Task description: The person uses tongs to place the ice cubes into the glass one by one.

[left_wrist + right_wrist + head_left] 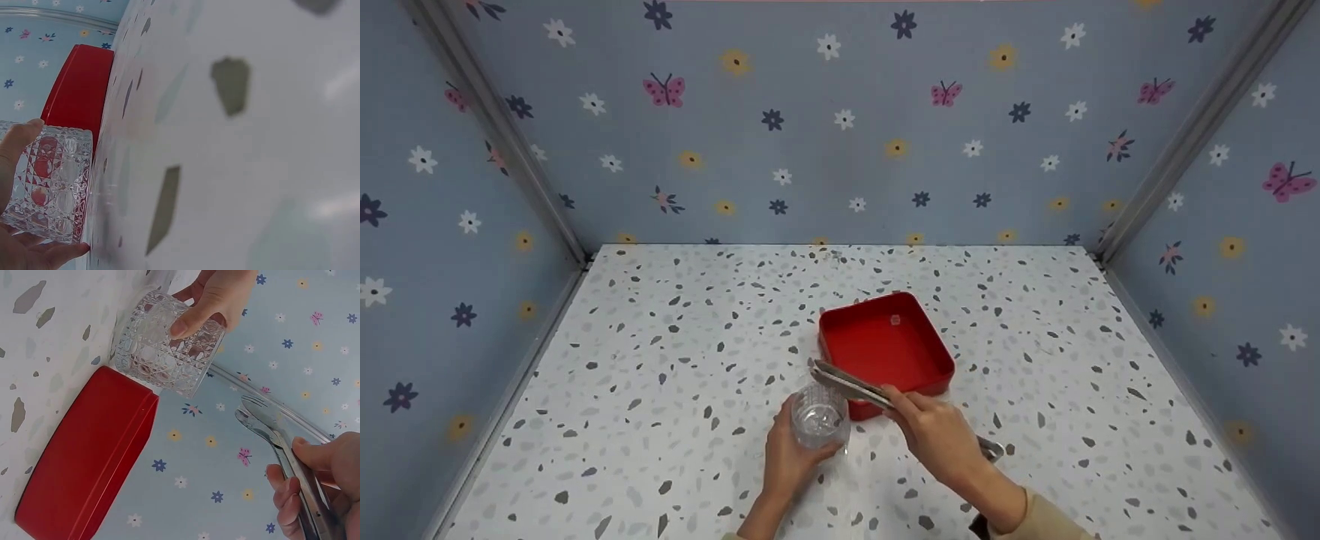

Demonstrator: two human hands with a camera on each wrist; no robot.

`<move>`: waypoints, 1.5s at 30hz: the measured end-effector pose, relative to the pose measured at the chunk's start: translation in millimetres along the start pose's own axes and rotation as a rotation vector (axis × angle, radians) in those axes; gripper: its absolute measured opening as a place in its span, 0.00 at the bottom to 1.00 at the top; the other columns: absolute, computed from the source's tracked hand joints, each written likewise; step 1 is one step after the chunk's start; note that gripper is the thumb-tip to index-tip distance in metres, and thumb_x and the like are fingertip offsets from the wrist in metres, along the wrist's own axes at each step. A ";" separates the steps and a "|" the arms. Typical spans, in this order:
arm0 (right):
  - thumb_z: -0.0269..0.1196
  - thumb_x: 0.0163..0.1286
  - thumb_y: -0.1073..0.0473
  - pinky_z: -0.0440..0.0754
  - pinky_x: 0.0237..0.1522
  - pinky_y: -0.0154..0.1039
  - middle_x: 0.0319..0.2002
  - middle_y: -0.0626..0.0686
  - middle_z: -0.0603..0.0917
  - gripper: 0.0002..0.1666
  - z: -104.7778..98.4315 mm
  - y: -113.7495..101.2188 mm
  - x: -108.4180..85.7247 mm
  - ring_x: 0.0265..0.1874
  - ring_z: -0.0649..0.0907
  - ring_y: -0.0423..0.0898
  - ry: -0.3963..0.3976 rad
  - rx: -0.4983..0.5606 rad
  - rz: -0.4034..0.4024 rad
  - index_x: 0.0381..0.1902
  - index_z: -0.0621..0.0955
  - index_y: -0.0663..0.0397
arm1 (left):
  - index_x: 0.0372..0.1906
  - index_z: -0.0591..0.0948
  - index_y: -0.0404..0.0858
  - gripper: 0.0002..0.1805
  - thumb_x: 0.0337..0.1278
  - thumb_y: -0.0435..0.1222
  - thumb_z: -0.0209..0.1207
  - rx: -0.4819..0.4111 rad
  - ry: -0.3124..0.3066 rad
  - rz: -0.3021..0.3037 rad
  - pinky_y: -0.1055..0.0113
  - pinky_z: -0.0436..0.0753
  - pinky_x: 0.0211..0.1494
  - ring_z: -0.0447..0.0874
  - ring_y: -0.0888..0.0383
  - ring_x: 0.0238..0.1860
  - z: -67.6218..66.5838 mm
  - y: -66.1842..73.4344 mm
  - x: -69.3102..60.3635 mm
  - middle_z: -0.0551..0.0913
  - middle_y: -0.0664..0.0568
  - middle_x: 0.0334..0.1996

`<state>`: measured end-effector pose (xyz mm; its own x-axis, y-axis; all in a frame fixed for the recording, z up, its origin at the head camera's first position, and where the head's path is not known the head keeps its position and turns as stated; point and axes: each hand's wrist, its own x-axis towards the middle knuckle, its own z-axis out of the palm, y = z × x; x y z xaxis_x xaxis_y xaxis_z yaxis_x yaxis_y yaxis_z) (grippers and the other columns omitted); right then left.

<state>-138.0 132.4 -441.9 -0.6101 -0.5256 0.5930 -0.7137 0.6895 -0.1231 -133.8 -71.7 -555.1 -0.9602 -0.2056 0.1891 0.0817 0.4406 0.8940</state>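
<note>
A clear cut-glass tumbler [819,429] stands near the front left corner of a square red box [877,352]. My left hand [786,457] grips the tumbler around its side, thumb on one side and fingers on the other. Metal tongs [287,444] are gripped by my right hand [941,433], their tips above the tumbler's far rim in the head view. In the right wrist view the tips look apart from the glass [163,346]. Whether anything sits between them cannot be made out. Inside the box, near its back, is a small clear cube [895,319].
The white speckled table [660,390] lies under everything. Blue flowered panels [840,135] stand behind it and on both sides, joined by grey metal strips [502,135] at the corners.
</note>
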 end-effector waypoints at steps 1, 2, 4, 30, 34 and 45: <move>0.65 0.52 0.62 0.81 0.23 0.36 0.26 0.50 0.81 0.19 -0.3 -0.7 0.0 0.21 0.80 0.45 -0.001 -0.001 0.000 0.45 0.79 0.54 | 0.59 0.63 0.36 0.52 0.18 0.43 0.75 0.001 0.001 0.000 0.57 0.64 0.61 0.67 0.50 0.56 0.1 0.1 0.0 0.72 0.45 0.53; 0.65 0.52 0.62 0.80 0.23 0.36 0.26 0.50 0.81 0.20 -0.8 -1.4 -0.1 0.21 0.80 0.45 -0.001 -0.002 -0.001 0.45 0.79 0.54 | 0.59 0.63 0.36 0.52 0.18 0.44 0.75 0.003 0.000 -0.001 0.57 0.63 0.61 0.67 0.50 0.56 0.1 0.2 0.0 0.72 0.45 0.53; 0.66 0.52 0.62 0.81 0.23 0.36 0.27 0.51 0.81 0.20 -1.3 -2.6 -0.2 0.21 0.80 0.45 -0.003 -0.001 -0.001 0.45 0.78 0.53 | 0.59 0.63 0.35 0.52 0.18 0.44 0.75 0.005 0.000 0.002 0.57 0.63 0.61 0.67 0.50 0.56 0.4 -0.4 -0.1 0.72 0.45 0.53; 0.67 0.52 0.57 0.81 0.25 0.38 0.28 0.52 0.79 0.26 -5.3 7.8 2.2 0.22 0.78 0.45 -0.016 -0.003 0.052 0.48 0.76 0.61 | 0.60 0.62 0.35 0.53 0.18 0.42 0.75 -0.028 -0.011 -0.046 0.56 0.63 0.62 0.66 0.48 0.57 -0.6 -0.6 -1.4 0.70 0.44 0.54; 0.66 0.52 0.57 0.80 0.23 0.39 0.27 0.53 0.78 0.26 -8.0 11.6 3.2 0.20 0.77 0.45 -0.015 -0.035 0.069 0.48 0.76 0.62 | 0.60 0.62 0.35 0.53 0.17 0.43 0.75 -0.009 -0.008 -0.049 0.56 0.63 0.62 0.66 0.48 0.57 -0.3 -0.6 -0.7 0.70 0.44 0.55; 0.67 0.52 0.57 0.78 0.19 0.40 0.25 0.55 0.76 0.26 -9.6 29.7 7.8 0.18 0.75 0.47 -0.011 -0.128 0.072 0.48 0.75 0.65 | 0.59 0.63 0.36 0.52 0.17 0.41 0.75 0.015 0.006 -0.002 0.56 0.65 0.61 0.68 0.49 0.55 0.6 -1.4 0.5 0.71 0.45 0.54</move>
<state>-160.7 153.6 -433.3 -0.6623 -0.4772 0.5776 -0.6185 0.7833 -0.0620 -134.6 -71.9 -556.5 -0.9587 -0.2116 0.1900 0.0759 0.4535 0.8880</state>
